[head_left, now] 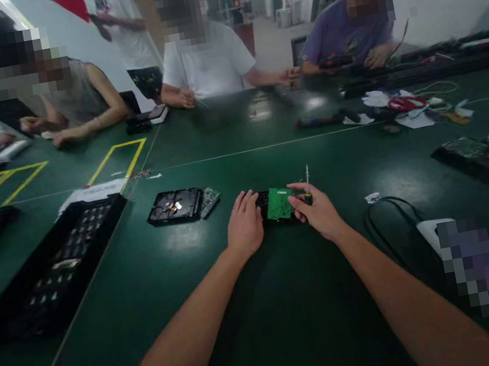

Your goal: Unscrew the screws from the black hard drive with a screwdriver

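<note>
A black device (266,212) with a green circuit board (279,203) on it lies on the dark green table (266,305), between my hands. My left hand (245,224) rests against the device's left end, fingers together along its edge. At the right end, my right hand (316,209) has its thumb at the board's edge and is closed around a screwdriver (308,181), whose thin shaft points up and away. To the left lie a black hard drive (176,206) and a small loose circuit board (209,202).
A long black tray (73,257) of small parts stands at the left. A black cable (387,202) and a white object (433,232) lie at the right, with another device (477,158) beyond. Several people sit across the table near scattered wires (414,102).
</note>
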A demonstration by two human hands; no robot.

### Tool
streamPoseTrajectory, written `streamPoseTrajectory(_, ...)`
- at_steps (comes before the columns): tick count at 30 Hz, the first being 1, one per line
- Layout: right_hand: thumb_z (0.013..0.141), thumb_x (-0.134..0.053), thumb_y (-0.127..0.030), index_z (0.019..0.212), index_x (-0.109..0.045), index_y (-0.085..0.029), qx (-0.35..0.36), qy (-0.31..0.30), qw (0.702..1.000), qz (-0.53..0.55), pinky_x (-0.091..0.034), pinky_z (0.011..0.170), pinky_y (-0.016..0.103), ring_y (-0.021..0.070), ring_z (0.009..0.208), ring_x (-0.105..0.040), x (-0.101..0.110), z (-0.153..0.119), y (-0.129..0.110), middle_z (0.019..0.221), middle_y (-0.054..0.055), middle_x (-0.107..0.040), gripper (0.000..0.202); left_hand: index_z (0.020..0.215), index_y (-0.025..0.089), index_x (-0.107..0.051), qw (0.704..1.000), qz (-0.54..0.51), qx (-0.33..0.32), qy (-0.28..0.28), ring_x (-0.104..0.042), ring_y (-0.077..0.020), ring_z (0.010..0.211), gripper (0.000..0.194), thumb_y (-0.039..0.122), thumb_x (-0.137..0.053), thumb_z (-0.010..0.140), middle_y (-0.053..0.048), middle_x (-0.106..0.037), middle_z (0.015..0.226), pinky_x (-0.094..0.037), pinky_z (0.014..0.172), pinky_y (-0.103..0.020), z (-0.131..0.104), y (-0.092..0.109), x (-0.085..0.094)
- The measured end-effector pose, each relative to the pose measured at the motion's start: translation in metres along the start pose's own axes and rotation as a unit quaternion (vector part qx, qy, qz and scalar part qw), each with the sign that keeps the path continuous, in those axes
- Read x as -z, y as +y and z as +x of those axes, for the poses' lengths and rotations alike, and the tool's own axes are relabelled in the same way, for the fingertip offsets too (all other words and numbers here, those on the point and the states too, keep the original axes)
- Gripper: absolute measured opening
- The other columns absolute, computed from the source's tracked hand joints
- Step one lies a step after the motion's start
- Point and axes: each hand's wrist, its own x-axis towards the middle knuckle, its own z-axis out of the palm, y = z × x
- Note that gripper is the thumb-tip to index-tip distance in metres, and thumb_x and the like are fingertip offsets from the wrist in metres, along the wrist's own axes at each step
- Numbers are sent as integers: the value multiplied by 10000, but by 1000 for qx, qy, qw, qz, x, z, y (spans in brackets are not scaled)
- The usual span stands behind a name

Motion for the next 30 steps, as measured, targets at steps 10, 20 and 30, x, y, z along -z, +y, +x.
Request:
streamPoseTrajectory(10,925,-699,-431,1373,-600,-245,-3,-37,997,-69,-471,497,239,109,593,-582,2,-2,-2,828,-22,-610,495,1480,147,-493,999,-23,-18,-17,-343,-262,1557,445,236,-339,1073,-138,-528,1556,-354,1277,-499,-1,7,5)
streamPoseTrajectory(20,940,-681,-419,1369,-628,-265,-28,-28,997,-64,-438,457,222,92,573,-558,1,2,0,877,-13,-607,459,1510,168,-464,999,-24,-22,-24,-303,-265,1579,457,230,-341,1074,-131,-478,1601,-370,1264,-524,-6,4,8)
streamPoseTrajectory(30,906,-718,-416,1348,-651,-251,-38,5,998,-59,-430,445,223,97,556,-554,4,3,6,845,-8,-620,476,1498,168,-467,999,-33,-18,-16,-326,-272,1567,453,228,-340,1068,-143,-504,1574,-363,1266,-541,-6,4,6)
